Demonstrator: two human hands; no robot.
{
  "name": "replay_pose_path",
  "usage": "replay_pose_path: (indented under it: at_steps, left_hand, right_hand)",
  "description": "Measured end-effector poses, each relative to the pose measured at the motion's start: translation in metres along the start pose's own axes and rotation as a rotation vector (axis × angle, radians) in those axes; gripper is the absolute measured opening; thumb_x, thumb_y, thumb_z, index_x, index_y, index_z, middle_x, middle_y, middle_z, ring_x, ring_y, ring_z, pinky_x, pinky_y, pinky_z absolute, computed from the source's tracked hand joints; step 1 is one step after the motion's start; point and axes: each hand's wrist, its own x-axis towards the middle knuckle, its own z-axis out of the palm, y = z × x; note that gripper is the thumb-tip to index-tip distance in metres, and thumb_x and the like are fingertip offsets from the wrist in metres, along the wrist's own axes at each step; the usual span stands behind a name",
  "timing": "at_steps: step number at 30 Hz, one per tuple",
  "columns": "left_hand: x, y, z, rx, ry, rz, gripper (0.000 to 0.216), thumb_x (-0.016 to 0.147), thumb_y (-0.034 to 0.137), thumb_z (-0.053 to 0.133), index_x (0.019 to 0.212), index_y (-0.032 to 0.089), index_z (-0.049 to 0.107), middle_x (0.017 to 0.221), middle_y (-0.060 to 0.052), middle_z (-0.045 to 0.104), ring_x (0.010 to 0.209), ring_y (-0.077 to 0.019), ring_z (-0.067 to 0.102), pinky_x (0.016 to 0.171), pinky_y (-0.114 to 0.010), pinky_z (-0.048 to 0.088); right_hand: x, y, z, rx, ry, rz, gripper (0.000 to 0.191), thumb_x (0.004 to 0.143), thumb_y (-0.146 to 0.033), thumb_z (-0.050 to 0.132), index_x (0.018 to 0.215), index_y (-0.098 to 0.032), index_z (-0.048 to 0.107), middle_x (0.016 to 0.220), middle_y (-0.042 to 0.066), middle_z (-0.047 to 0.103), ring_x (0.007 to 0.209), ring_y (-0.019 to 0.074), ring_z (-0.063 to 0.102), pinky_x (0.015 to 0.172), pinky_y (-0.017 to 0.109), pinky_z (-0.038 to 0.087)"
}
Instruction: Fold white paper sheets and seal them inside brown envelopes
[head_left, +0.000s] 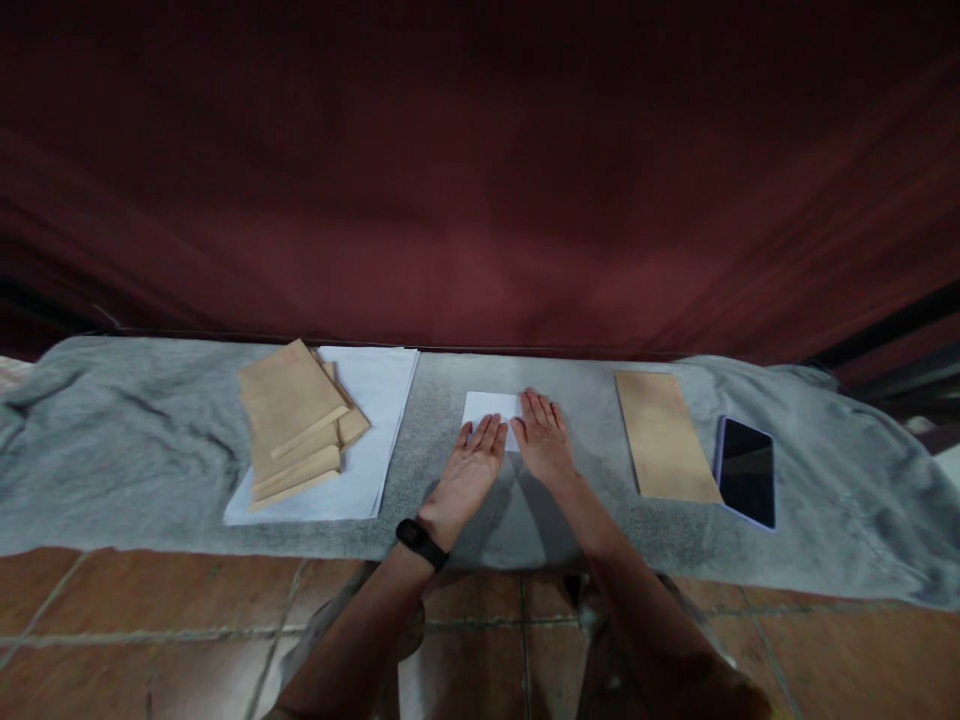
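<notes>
A small white piece of paper (pixel 491 404), which looks folded, lies flat on the grey cloth in front of me. My left hand (pixel 478 462) rests on its lower left part with fingers stretched out. On its right edge lies my right hand (pixel 544 440), also flat, fingers extended. Both hands press down side by side without gripping anything, and they cover part of the paper. A black watch (pixel 421 542) is on my left wrist.
Brown envelopes (pixel 289 400) lie piled on a stack of white sheets (pixel 375 430) at the left. To the right are a single brown envelope (pixel 664 435) and a phone (pixel 747 470). Grey cloth (pixel 135 440) covers the bench; a dark red curtain (pixel 465 200) hangs behind.
</notes>
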Motion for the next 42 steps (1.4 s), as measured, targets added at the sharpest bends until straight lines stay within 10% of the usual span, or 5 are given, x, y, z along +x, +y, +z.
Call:
replay_pose_path:
  at_steps: [10,15,32,42]
  left_hand:
    - [0.012,0.0,0.008,-0.224,0.194,-0.275,0.048,0.105,0.031,0.039,0.146,0.012,0.054,0.158,-0.019,0.05,0.146,-0.0287,0.048,0.119,-0.047,0.042]
    - [0.027,-0.017,0.009,-0.347,0.297,-0.513,0.047,0.098,0.018,0.047,0.141,0.006,0.057,0.144,-0.022,0.063,0.133,-0.0275,0.061,0.114,-0.04,0.048]
    - [0.021,-0.024,0.002,-0.382,0.223,-0.477,0.05,0.084,-0.003,0.047,0.127,0.01,0.069,0.121,-0.015,0.072,0.107,-0.0211,0.072,0.103,-0.031,0.055]
    - [0.037,-0.016,0.017,-0.264,0.256,-0.259,0.051,0.102,0.016,0.033,0.149,0.009,0.051,0.154,-0.017,0.055,0.147,-0.0259,0.047,0.123,-0.047,0.038]
  right_hand:
    - [0.0,0.004,0.005,0.02,0.024,-0.022,0.057,0.108,-0.034,0.03,0.159,-0.011,0.04,0.167,0.014,0.036,0.153,0.0269,0.036,0.128,0.048,0.02]
    - [-0.001,0.005,0.002,0.012,0.028,-0.042,0.057,0.109,-0.034,0.028,0.158,-0.008,0.042,0.166,0.014,0.037,0.152,0.0265,0.038,0.128,0.047,0.021]
    - [-0.002,-0.011,-0.004,0.033,0.081,-0.007,0.055,0.108,-0.033,0.032,0.156,-0.008,0.046,0.164,0.018,0.04,0.152,0.0312,0.039,0.127,0.056,0.022]
    - [-0.012,-0.033,0.005,0.037,0.073,-0.096,0.054,0.11,-0.026,0.021,0.155,-0.006,0.045,0.164,0.016,0.04,0.155,0.0233,0.034,0.129,0.047,0.024]
